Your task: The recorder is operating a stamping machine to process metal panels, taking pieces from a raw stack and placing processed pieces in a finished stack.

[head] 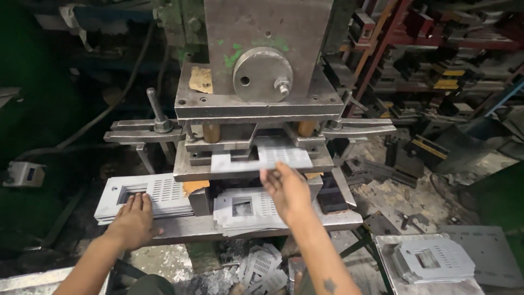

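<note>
**Inspector:** Start with the hands.

**Assistant:** The right hand [288,191] is raised at the front of the press, fingers pinching the near edge of a flat grey metal sheet [261,158]. The left hand [132,219] lies palm down, fingers spread and gripping nothing, on the near end of a stack of perforated sheets [147,195].

**Inspector:** Orientation of the held sheet?

**Assistant:** Its long axis runs left to right across the view, roughly level, rising slightly to the right. It lies flat, its far part inside the opening of the die set [254,150], its near edge just outside. It carries a perforated patch towards the right and a notch in its far edge.

**Inspector:** Position relative to the hands?

**Assistant:** Directly above and beyond the right hand, touching its fingertips. It is well apart from the left hand, up and to the right of it.

**Inspector:** And the stack under the left hand?

**Assistant:** It lies on the press table, long axis also left to right, each sheet showing a rectangular cut-out and a slotted field.

**Inspector:** Surroundings?

**Assistant:** A second pile of punched sheets [245,210] rests on the table just under the right hand. Above the die stands the heavy ram block [262,54] with a round disc on its face. At lower right, a further pile [434,259] sits on a metal stand. Offcuts [262,267] litter the floor below.
</note>
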